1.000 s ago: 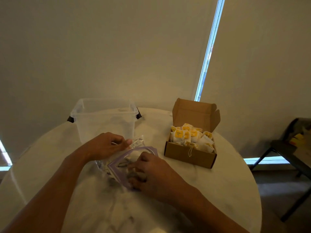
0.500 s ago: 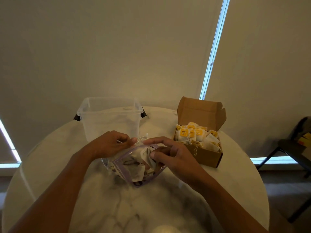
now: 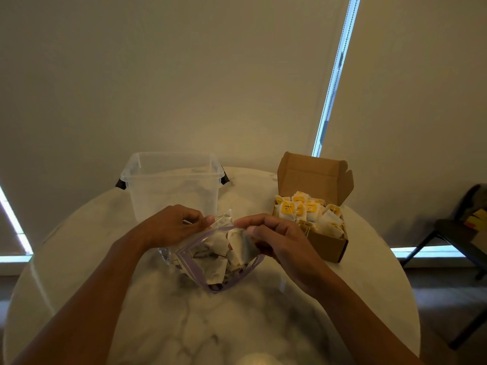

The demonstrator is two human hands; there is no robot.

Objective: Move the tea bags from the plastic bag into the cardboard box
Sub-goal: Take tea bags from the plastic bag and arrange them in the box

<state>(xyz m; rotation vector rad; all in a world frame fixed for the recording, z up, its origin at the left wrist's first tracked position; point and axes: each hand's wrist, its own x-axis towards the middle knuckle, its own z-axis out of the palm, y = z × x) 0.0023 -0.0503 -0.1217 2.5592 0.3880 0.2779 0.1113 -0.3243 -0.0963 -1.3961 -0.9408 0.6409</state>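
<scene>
A clear plastic bag (image 3: 195,262) with a purple zip rim lies open on the round marble table (image 3: 237,320), with several white tea bags inside. My left hand (image 3: 171,225) pinches the bag's far rim. My right hand (image 3: 279,241) is closed on one white tea bag (image 3: 241,246) lifted out at the bag's mouth. To the right stands the open brown cardboard box (image 3: 326,246), lid up, filled with several yellow-labelled tea bags (image 3: 303,209).
An empty clear plastic tub (image 3: 171,183) with black handles stands behind my left hand. A dark chair (image 3: 453,233) with items on it is off the table at the right. Window blinds hang behind the table.
My right hand came out of the bag, turned palm-side in and rose with a tea bag pinched in its fingers. The left hand kept its hold on the rim.
</scene>
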